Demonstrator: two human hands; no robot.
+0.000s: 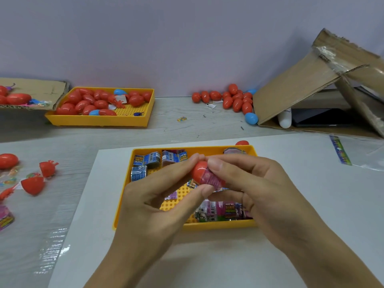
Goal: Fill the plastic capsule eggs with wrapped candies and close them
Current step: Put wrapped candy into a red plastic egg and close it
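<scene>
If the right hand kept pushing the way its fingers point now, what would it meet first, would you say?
Probably the red plastic egg half held in the left hand; the right hand already presses a pink wrapped candy toward it.

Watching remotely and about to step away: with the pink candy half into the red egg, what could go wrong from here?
1. The pink candy sticks out of the red egg half, so its wrapper may catch in the seam at closing.
2. Both hands, left and right, pinch with fingers above the yellow tray; a slip probably drops the egg among the candies.
</scene>
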